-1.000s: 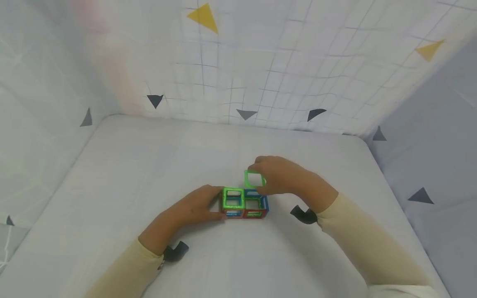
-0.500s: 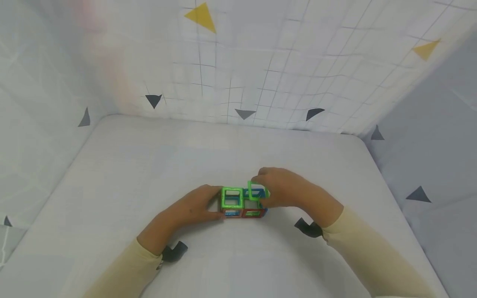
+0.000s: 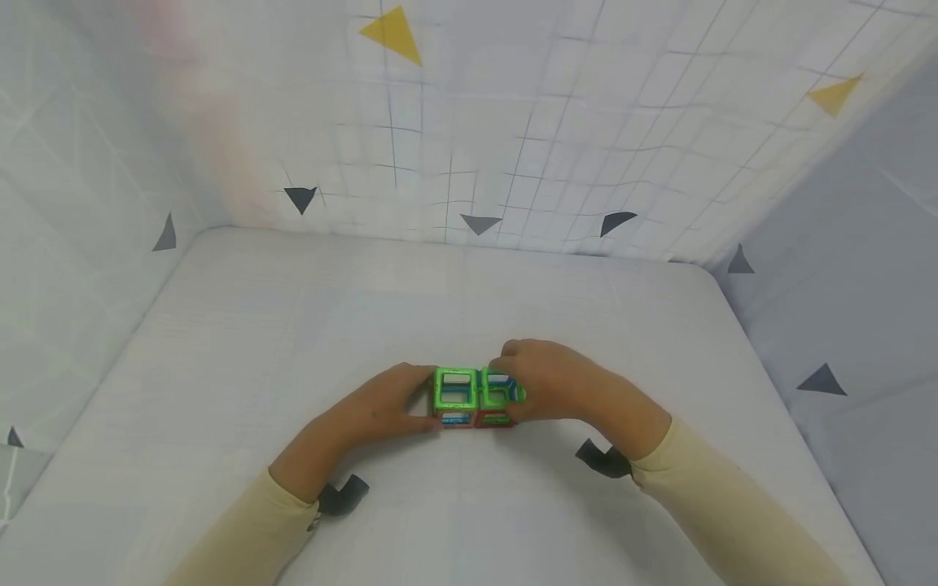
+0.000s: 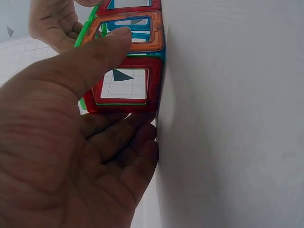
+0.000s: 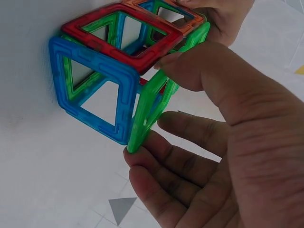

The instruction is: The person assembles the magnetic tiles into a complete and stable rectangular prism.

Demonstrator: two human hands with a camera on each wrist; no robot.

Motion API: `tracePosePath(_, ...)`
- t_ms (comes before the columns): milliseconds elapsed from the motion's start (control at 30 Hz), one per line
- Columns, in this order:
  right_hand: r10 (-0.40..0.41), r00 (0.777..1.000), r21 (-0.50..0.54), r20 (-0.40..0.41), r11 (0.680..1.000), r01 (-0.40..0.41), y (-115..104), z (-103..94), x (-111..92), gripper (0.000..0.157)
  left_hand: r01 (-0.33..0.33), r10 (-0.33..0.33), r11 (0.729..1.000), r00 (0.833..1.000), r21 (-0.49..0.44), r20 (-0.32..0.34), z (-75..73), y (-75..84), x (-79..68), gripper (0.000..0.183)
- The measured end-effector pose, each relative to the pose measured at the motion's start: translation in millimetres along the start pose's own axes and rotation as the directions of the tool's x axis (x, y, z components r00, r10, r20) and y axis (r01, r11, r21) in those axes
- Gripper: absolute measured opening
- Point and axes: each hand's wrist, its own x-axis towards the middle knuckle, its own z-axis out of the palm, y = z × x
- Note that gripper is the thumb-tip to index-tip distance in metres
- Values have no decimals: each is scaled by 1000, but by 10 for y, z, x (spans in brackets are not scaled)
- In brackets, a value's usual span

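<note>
Two joined cubes of translucent magnetic tiles [image 3: 455,404] sit on the table. My left hand [image 3: 388,403] grips the left cube, its thumb over the orange tile [image 4: 157,31] and its fingers behind the red end tile [image 4: 153,85]. My right hand [image 3: 553,381] pinches a green square tile [image 5: 143,111] at the top of the right cube. In the right wrist view this tile slants, one edge close to the cube's top and its other edge beside the blue end tile [image 5: 124,102]. A red tile [image 5: 97,45] forms the near side.
The white table [image 3: 352,301] extends around the cubes. Behind it rises a white cloth wall [image 3: 513,106] with grid lines and coloured triangles. A grey side wall [image 3: 865,268] borders the right. Dark camera mounts [image 3: 344,495] stick out at both wrists.
My right hand has come down and toward me, bringing the green tile from behind the cubes onto the top of the right one. My left hand keeps its grip in place.
</note>
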Motion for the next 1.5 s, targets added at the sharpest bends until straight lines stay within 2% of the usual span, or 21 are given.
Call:
tracePosePath(300, 9, 1000, 3, -1, 1000, -9, -9, 24, -7, 52, 3, -3, 1000, 1000, 4, 3, -1, -1, -1, 82)
tracePosePath(767, -7, 999, -19, -49, 1000, 6, -4, 88, -33, 51, 20, -20, 1000, 1000, 6, 7, 10, -10, 5, 84)
tracePosePath(1100, -11, 997, -13, -71, 1000, 10, 1, 109, -57, 51, 2, -2, 1000, 1000, 0, -1, 4, 13, -5, 82)
tracePosePath(1500, 11, 995, 62, -96, 998, -5, 24, 139, -96, 50, -4, 4, 1000, 1000, 7, -2, -9, 17, -3, 82)
